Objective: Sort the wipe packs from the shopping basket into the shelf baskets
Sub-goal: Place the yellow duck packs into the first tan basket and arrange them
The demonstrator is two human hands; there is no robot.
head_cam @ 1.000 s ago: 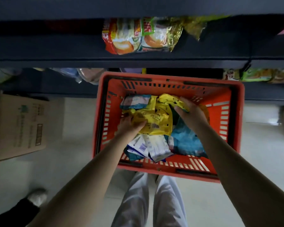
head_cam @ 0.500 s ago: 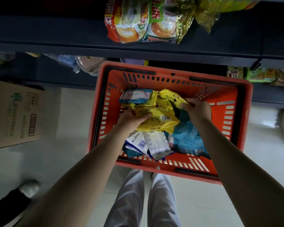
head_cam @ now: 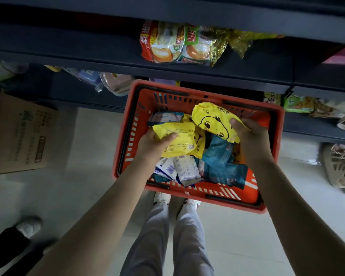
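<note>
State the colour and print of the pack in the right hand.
Bright yellow pack with a black cartoon face, head view.

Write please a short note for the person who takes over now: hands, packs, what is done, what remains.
Left hand grips a yellow wipe pack, print side up.
Right hand grips a yellow duck-face pack.
Both are above the red shopping basket.
Teal packs, white packs and a light-blue pack lie inside.
Done: cannot tell; no shelf basket is clearly in view.
Left: place both held packs, then sort the rest.
</note>
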